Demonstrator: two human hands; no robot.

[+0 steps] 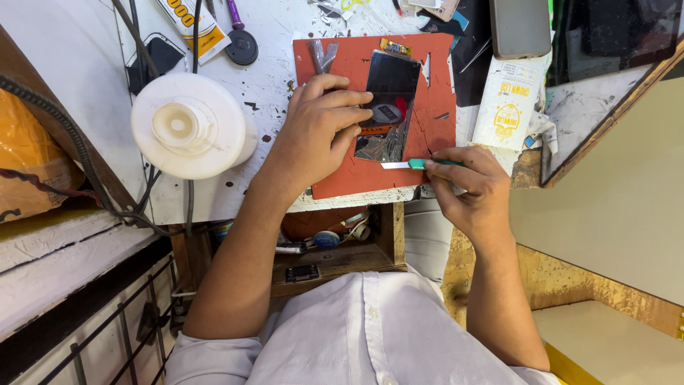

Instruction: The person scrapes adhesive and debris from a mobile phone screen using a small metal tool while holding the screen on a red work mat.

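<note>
**Thin phone panel pinned flat while a blade was held at its lower edge**

A dark, glossy phone panel was seen lying flat on a red mat, at about one o'clock from the middle of the bench. The left hand was pressed down on it from nine o'clock, fingers spread and curled over its left edge and middle, bearing on the panel rather than closed around it. The right hand was clamped in a pinch on a green-handled blade, whose pale tip was pointed toward nine o'clock, just beside the panel's lower edge where torn silvery foil could be made out.

The panel was judged light, thin, stiff and brittle, with a slick face; it would best be taken by its long edges, never flexed. A white plastic spool was parked well apart at nine o'clock, and a printed white packet lay at three o'clock of the mat.
</note>
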